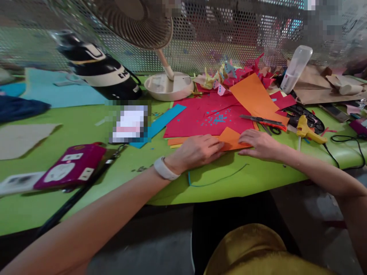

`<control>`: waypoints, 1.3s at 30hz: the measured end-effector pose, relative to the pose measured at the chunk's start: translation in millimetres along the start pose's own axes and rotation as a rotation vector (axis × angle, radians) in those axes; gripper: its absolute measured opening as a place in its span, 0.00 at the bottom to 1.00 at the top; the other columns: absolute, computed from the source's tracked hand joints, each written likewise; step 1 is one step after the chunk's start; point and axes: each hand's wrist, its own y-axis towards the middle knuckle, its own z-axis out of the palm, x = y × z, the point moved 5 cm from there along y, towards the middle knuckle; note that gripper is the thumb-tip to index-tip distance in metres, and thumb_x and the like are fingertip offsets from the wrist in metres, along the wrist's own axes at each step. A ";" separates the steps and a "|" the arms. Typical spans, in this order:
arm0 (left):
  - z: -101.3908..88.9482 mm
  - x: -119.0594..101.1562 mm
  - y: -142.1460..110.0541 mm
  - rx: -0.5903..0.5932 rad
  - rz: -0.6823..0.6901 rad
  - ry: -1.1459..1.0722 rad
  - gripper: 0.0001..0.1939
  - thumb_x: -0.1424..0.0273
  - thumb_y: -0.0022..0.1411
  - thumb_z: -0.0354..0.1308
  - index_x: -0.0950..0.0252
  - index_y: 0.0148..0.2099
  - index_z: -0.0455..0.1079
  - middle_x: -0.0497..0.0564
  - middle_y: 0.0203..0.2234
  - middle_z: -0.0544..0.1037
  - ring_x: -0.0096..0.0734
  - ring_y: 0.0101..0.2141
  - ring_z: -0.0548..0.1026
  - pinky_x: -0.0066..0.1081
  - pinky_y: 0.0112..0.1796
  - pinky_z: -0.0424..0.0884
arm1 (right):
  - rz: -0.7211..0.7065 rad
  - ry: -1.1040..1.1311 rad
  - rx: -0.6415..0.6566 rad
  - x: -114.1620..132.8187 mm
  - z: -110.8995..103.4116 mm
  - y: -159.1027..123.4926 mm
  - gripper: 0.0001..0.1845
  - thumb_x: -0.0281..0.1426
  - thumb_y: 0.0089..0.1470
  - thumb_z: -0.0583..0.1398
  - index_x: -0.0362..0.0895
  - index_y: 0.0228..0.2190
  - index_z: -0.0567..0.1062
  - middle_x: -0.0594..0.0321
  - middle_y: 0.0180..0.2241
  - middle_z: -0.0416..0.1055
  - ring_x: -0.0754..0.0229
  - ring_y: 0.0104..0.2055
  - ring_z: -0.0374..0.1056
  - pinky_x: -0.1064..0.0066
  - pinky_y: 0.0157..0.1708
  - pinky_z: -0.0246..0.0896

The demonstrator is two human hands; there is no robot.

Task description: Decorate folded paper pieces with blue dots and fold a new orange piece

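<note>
A small piece of orange paper (230,139) lies between my two hands near the front edge of the green table. My left hand (200,149), with a white band on its wrist, curls its fingers at the paper's left side. At the right side, the fingers of my right hand (258,144) rest over the paper with the thumb low at its edge. Under and behind it are strips of orange paper (182,141) and a red sheet (189,118) strewn with tiny blue paper bits. A box cutter (262,120) and a larger orange sheet (254,95) lie beyond my right hand.
A yellow glue gun (309,131) with its cord is at right. A phone (129,124), blue strip (162,124), purple card holder (71,166) and black bottle (103,72) stand or lie left. Behind are a fan (169,86), paper scraps (237,74) and a clear bottle (296,68).
</note>
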 end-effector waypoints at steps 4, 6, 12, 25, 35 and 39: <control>1.1 -3.6 -4.8 0.015 -0.025 0.004 0.20 0.57 0.73 0.45 0.61 0.45 0.75 0.55 0.39 0.81 0.39 0.40 0.78 0.36 0.39 0.73 | 0.014 -0.003 0.035 0.0 14.3 2.0 0.12 0.36 0.65 0.56 0.45 0.38 0.78 0.55 0.39 0.77 0.54 0.44 0.71 0.61 0.45 0.68; 1.5 -4.9 -6.5 0.003 -0.059 -0.034 0.19 0.58 0.73 0.45 0.62 0.43 0.75 0.55 0.39 0.81 0.40 0.40 0.78 0.37 0.40 0.72 | 0.031 0.010 0.026 -1.4 14.1 1.9 0.11 0.35 0.65 0.57 0.44 0.36 0.78 0.56 0.38 0.76 0.54 0.43 0.71 0.62 0.43 0.67; 4.7 0.1 -5.8 0.005 -0.252 -0.330 0.16 0.57 0.69 0.52 0.62 0.38 0.74 0.53 0.33 0.78 0.37 0.35 0.76 0.35 0.37 0.71 | 0.168 0.112 0.046 -5.8 13.7 4.7 0.07 0.33 0.60 0.62 0.45 0.32 0.79 0.60 0.33 0.74 0.57 0.39 0.70 0.66 0.40 0.63; -1.4 20.4 -6.5 0.186 -0.609 -0.475 0.24 0.46 0.60 0.57 0.63 0.32 0.74 0.52 0.29 0.79 0.35 0.30 0.74 0.32 0.32 0.66 | 0.516 0.261 0.167 -20.7 17.8 13.0 0.09 0.35 0.55 0.65 0.42 0.29 0.79 0.61 0.30 0.75 0.64 0.30 0.66 0.72 0.31 0.55; -26.0 41.3 -36.9 0.376 -0.604 -0.221 0.24 0.47 0.62 0.50 0.63 0.31 0.72 0.53 0.30 0.79 0.37 0.31 0.75 0.33 0.32 0.65 | 0.547 0.318 0.186 -23.2 19.2 15.1 0.09 0.34 0.53 0.64 0.41 0.27 0.79 0.60 0.28 0.76 0.63 0.29 0.66 0.72 0.31 0.55; -44.3 21.7 -38.2 0.074 -0.621 0.027 0.26 0.49 0.68 0.46 0.63 0.40 0.75 0.58 0.39 0.81 0.46 0.42 0.78 0.41 0.43 0.70 | 0.554 0.344 0.180 -24.2 20.5 15.1 0.09 0.34 0.53 0.64 0.41 0.27 0.79 0.61 0.27 0.76 0.64 0.28 0.67 0.72 0.30 0.55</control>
